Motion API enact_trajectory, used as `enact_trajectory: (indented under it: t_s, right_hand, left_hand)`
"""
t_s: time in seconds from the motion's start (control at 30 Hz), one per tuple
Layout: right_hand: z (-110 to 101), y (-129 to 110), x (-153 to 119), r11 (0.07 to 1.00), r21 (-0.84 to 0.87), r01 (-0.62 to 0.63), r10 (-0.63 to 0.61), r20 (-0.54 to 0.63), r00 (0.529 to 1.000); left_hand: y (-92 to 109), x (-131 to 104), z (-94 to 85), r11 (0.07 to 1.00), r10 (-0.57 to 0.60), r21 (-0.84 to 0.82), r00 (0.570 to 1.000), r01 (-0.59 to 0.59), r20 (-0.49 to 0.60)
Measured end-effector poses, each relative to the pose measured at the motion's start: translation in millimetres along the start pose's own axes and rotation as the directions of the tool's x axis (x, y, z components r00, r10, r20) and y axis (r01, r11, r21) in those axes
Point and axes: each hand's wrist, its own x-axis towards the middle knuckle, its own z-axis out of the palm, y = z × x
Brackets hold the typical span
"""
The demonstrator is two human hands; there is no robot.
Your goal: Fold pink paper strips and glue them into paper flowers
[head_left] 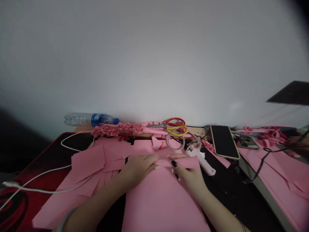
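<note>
A large sheet of pink paper (161,199) lies in front of me, its far end folded or rolled over into a narrow band. My left hand (141,167) pinches the left part of that band, fingers pressed together. On the right part, my right hand (187,172) grips the band between thumb and fingers; its dark-painted nails show. Just beyond my right hand lies a pale pink glue gun (201,159). A roll of tape (175,141) rests behind the band, below scissors (177,125) with red and yellow handles.
Pink paper pieces (88,162) are heaped at left, crossed by a white cable (48,191). Along the wall lie a plastic bottle (90,119) and pink paper flowers (118,129). A phone (225,141) lies at right, near more pink sheets (277,180). Another person's hand (295,140) shows at far right.
</note>
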Motion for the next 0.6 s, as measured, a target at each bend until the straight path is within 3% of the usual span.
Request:
enact_trajectory:
  t_s: [0.07,0.2,0.37,0.6]
  right_hand:
    - [-1.2,1.0,0.2,0.997,0.048,-0.054,0.057,-0.064,0.996]
    - [2.0,-5.8,-2.1,0.993,0.022,-0.114,0.115,-0.060,0.992]
    - [4.3,-12.6,-4.1,0.993,-0.058,-0.104,0.105,0.015,0.994]
    - [-2.6,-3.2,-2.0,0.997,-0.076,-0.020,0.028,0.101,0.994]
  left_hand:
    - [-7.3,0.4,0.3,1.000,-0.020,0.015,1.000,0.020,-0.006]
    - [-15.1,-0.4,2.1,1.000,0.024,0.020,0.998,-0.022,-0.065]
    - [-9.7,-1.7,0.6,0.996,0.066,0.072,0.994,-0.060,-0.083]
    - [-6.2,-2.2,-3.0,0.988,0.118,0.115,0.986,-0.104,-0.119]
